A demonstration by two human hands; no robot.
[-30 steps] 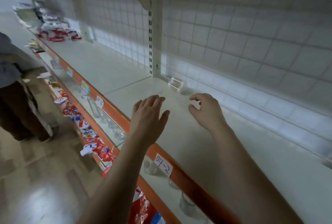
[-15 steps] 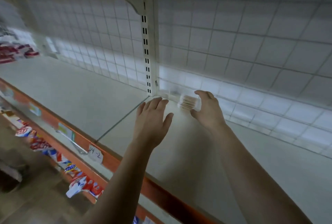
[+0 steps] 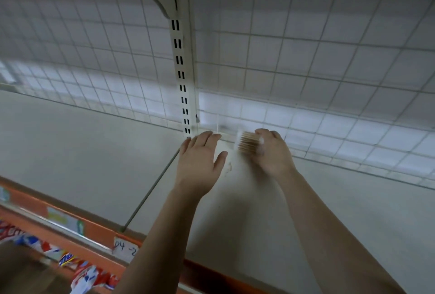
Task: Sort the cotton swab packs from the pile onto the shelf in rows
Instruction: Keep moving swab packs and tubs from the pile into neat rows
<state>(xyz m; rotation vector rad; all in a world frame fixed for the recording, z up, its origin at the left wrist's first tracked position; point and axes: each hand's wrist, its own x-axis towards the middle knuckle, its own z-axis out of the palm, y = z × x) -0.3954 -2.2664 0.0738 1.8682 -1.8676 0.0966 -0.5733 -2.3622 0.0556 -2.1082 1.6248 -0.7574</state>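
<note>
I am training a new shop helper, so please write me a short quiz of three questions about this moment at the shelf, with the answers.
1. True or false: the left hand is open, with its fingers straight.
2. Where is the cotton swab pack? A) at the orange front edge; B) at the back of the shelf, near the slotted upright; C) on the floor.
3. Fill in: the pack is held by the ___ hand.
Key: 1 true; 2 B; 3 the right hand.
</note>
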